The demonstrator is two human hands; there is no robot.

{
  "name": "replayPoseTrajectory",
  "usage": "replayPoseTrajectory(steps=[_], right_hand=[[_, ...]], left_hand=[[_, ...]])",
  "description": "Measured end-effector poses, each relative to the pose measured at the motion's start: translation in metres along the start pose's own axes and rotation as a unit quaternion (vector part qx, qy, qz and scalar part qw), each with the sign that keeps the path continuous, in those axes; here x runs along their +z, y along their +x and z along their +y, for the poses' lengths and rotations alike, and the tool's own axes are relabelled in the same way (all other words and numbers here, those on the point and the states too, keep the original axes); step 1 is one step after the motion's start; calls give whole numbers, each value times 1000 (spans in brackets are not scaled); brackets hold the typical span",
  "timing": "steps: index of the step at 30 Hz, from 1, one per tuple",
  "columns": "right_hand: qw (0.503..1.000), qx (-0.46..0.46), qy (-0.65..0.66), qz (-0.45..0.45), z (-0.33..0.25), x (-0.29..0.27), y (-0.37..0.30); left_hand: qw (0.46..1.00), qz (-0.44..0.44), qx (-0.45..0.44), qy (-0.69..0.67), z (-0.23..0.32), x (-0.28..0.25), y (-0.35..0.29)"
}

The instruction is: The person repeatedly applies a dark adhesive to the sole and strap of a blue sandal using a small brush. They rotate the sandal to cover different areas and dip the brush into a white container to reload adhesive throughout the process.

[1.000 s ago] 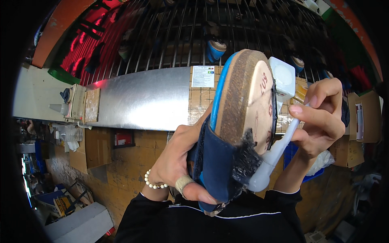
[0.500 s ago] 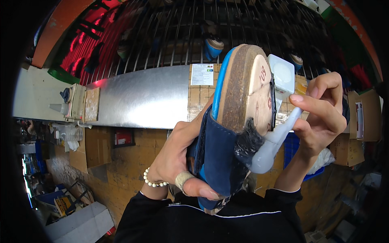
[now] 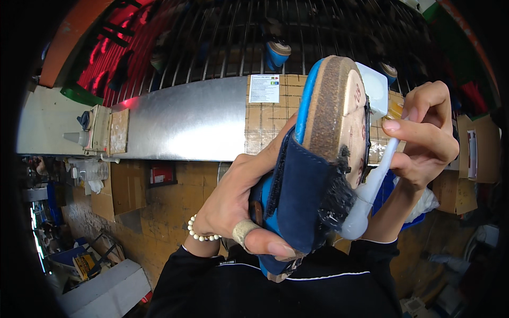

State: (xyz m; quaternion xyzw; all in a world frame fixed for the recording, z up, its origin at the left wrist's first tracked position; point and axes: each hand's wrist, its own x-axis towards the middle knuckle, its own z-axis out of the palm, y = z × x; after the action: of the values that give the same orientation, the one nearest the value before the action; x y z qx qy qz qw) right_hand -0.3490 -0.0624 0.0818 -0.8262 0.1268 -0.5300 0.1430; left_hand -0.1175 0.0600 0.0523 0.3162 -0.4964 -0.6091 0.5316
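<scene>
My left hand is wrapped round an unfinished sandal, its dark blue strap fitted over a bright blue last. The brown edge and pale underside of the sole show, with handwritten marks on the pale face. Shiny black material of the strap end folds onto this underside. Pinched in the fingers of my right hand is a brush coated in whitish glue. Its rounded tip lies against the black strap end. My left thumb wears a beige wrap.
Behind the sandal stands a white plastic container on a bench covered partly by a metal sheet and partly by taped cardboard. Beyond is a rack of metal rollers carrying more sandals. Cardboard boxes and a blue crate stand at the right.
The sandal has shifted slightly right and turned a little. The brush has moved right and slightly down with it, its tip still at the black strap end.
</scene>
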Motion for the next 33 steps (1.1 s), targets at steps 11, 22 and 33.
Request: replayPoseTrajectory(steps=[11, 22, 33], right_hand=[[1000, -2, 17, -24, 0, -1, -1], [998, -28, 27, -42, 0, -2, -5], [997, 81, -10, -13, -21, 9, -19]], left_hand=[[991, -73, 63, 96, 8, -7, 4], [997, 32, -45, -58, -5, 2, -10], [959, 180, -55, -211, -6, 8, -5]])
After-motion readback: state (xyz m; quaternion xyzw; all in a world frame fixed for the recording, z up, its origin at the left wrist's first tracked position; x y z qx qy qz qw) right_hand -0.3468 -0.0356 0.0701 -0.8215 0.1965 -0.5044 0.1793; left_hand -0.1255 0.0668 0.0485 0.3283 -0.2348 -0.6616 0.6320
